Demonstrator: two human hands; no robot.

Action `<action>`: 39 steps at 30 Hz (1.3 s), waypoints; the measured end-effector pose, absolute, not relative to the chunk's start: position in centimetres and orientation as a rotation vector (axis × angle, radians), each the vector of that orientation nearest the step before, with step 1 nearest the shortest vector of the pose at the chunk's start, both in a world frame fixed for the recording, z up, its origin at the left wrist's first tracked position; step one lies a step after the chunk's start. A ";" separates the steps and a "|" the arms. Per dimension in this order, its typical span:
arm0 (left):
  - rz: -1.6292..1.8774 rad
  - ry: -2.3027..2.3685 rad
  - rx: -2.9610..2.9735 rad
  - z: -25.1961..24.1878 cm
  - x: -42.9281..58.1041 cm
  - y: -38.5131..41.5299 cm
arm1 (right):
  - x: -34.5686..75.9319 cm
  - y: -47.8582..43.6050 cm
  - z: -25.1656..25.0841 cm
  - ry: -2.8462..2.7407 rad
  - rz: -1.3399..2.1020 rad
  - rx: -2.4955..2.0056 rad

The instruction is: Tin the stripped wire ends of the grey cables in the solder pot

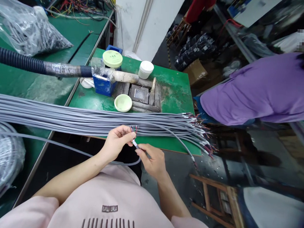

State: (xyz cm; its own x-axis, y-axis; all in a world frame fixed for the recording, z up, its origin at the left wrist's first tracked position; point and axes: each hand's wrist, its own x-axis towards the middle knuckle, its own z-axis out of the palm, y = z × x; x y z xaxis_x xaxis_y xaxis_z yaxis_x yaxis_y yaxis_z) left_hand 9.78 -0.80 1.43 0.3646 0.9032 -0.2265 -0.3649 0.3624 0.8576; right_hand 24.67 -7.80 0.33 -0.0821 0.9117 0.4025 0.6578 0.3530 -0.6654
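Note:
Close to my body, my left hand (118, 141) pinches the thin coloured wires at the stripped end of a grey cable (71, 146). Just below, my right hand (151, 159) grips the same cable near a white wrap around its jacket. The cable curves under my hands and runs off to the left. Behind my hands, a thick bundle of grey cables (65, 114) lies across the table, its stripped ends (200, 130) fanning out at the right. One cable end hangs over the table's front edge.
A solder pot (140, 94) stands behind the bundle, with a fume hose (65, 69), a blue box (104, 86), a small open dish (123, 103) and a white jar (145, 69) around it. Coiled cable (4, 160) lies left. A person in purple (265, 89) sits right, near a wooden stool (221, 202).

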 end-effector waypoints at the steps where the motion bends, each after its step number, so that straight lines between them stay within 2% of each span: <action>1: 0.933 0.803 0.794 1.4 9.8 -0.8 | 24.7 -7.8 0.3 -1.816 0.411 -1.385; 10: 0.806 0.663 0.752 0.5 9.3 -0.6 | 25.5 -8.1 0.1 -1.773 0.530 -1.385; 19: 0.384 0.392 0.944 0.3 11.2 -1.2 | 26.6 -11.1 -0.7 -1.923 0.581 -1.141; 22: 0.346 0.428 1.304 0.3 12.7 -2.4 | 28.6 -14.9 -2.8 -1.676 0.655 -1.486; 25: 0.513 0.454 1.914 0.0 13.0 -2.6 | 31.1 -19.1 -6.2 -1.090 0.799 -1.944; 29: 0.782 0.745 2.562 -0.1 12.2 0.3 | 32.6 -21.8 -9.6 -0.664 1.010 -2.109; 33: 0.788 1.082 2.807 0.4 12.5 4.2 | 30.6 -18.6 -8.4 -0.695 1.192 -1.823; 37: 0.819 1.046 2.842 1.6 12.9 5.1 | 28.1 -12.3 -4.6 -0.596 1.427 -1.271; 39: 0.956 0.967 2.823 2.5 12.6 3.8 | 27.9 -9.7 -2.5 -0.481 1.335 -1.060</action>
State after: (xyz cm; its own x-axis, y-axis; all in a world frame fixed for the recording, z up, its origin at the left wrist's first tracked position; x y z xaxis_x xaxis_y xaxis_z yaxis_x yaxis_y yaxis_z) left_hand 12.56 3.79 2.47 0.6232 0.5584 0.5475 0.5538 -0.8094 0.1952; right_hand 27.93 -9.68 -2.47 0.2305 0.9335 -0.2748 -0.5435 -0.1107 -0.8321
